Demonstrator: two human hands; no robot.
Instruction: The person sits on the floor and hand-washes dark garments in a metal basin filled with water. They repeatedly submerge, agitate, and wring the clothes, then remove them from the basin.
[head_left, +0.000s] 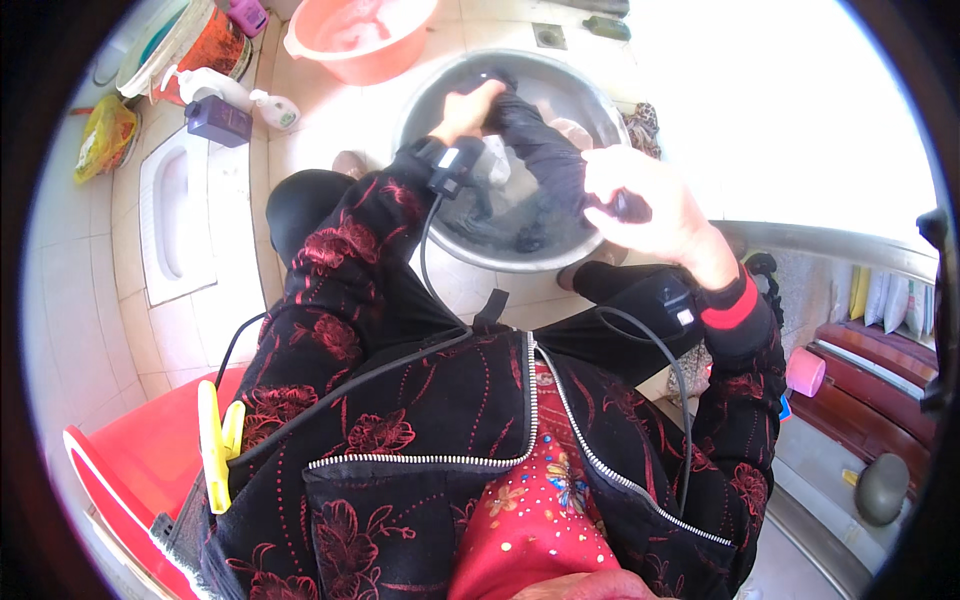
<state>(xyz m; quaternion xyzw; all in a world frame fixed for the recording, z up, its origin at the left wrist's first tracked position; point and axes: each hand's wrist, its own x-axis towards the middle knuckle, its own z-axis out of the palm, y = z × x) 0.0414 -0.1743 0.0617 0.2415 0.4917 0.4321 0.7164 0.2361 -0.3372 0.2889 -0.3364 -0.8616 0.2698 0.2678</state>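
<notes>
A round grey metal basin stands on the tiled floor before me, holding greyish water. Over it, a dark wet garment is stretched between my two hands as a twisted roll. My left hand grips its far end, near the basin's back left. At the right side of the basin, my right hand is closed around the other end, and a dark tip shows past the fingers. Pale cloth and more dark fabric lie in the water below the roll.
An orange plastic basin with pinkish contents sits behind on the left. Several bottles, among them a purple jug and a white bottle, stand near a squat toilet. A red plastic tub is at my left side. A floor drain lies beyond the basin.
</notes>
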